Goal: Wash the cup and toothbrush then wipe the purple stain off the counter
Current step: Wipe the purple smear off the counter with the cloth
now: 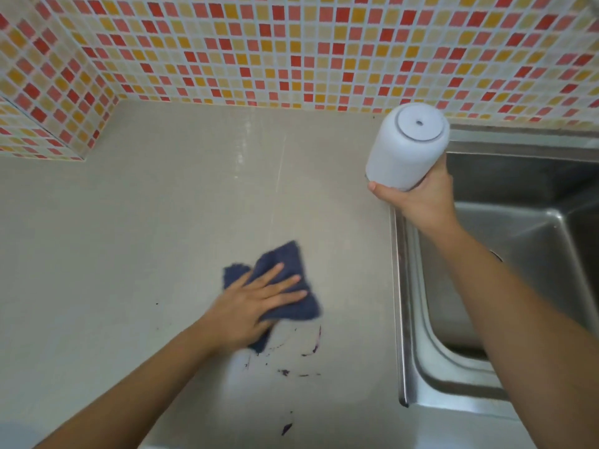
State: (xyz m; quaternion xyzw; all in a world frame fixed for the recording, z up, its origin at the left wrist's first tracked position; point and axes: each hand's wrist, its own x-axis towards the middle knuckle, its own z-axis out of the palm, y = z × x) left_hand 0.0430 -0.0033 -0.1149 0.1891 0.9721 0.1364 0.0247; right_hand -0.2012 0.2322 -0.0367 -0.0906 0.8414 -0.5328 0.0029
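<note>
While the dark blue cloth (278, 286) is pressed flat on the beige surface (129, 238) in the head view, the white cup (406, 147) is held aloft at the near left corner of the steel sink (518, 254), just in front of the mosaic-tiled wall (291, 50). The left hand (256, 303) is spread open, palm down, with its fingers (285, 281) laid across the cloth; nothing is gripped, the cloth is only pinned beneath it. The right hand (421, 199) is closed around the rim end of the cup.

The cup is judged to be light, stiff plastic, likely slick if wet, so a wrap around the wall near the mouth, as seen, is judged to be a sound hold. It is turned upside down and tilted: its base, with a ringed foot and a small central mark, is pointed up and toward the camera, its mouth down into the palm. Its long axis is run from the hand up toward the wall.

The cloth is soft, limp and bunched, best driven by flat pressure. Its longer span is laid diagonally, from near left to far right. Purple stain marks (311, 348) are seen just near of the cloth, with further specks (287, 427) closer to the surface's front edge, not yet wiped. The toothbrush cannot be seen.
</note>
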